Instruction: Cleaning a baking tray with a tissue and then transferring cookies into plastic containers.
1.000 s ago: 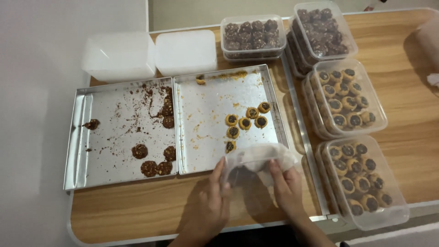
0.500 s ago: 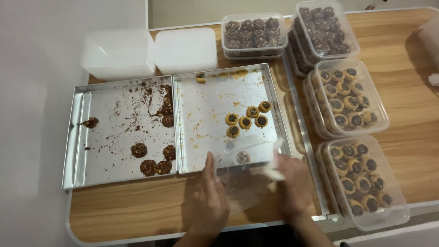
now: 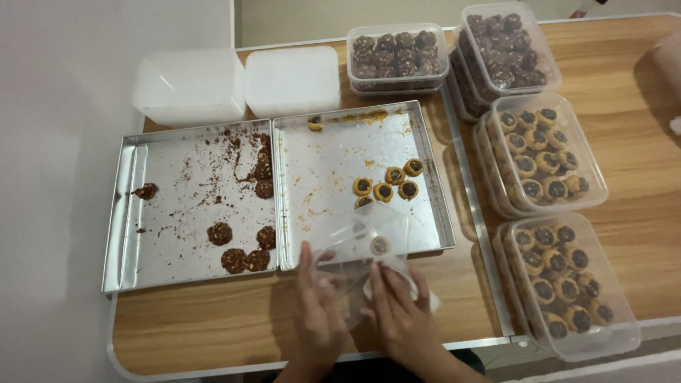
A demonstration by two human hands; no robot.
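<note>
My left hand (image 3: 317,307) and my right hand (image 3: 401,315) both hold a clear plastic bag (image 3: 358,250) at the table's near edge. One round cookie (image 3: 379,245) with a dark centre lies inside the bag. The bag's far end rests over the front rim of the right metal tray (image 3: 433,198). Several golden cookies with dark centres (image 3: 389,181) lie on that tray just beyond the bag.
The left metal tray (image 3: 124,213) holds a few dark cookies (image 3: 241,254) and crumbs. Two white lidded tubs (image 3: 234,84) stand behind the trays. Clear tubs of dark cookies (image 3: 397,53) and of golden cookies (image 3: 546,156) line the back and right of the wooden table (image 3: 213,326).
The bag went from bunched open between my hands to lying flatter with one cookie inside. My right hand moved left toward my left hand. One cookie left the tray's front.
</note>
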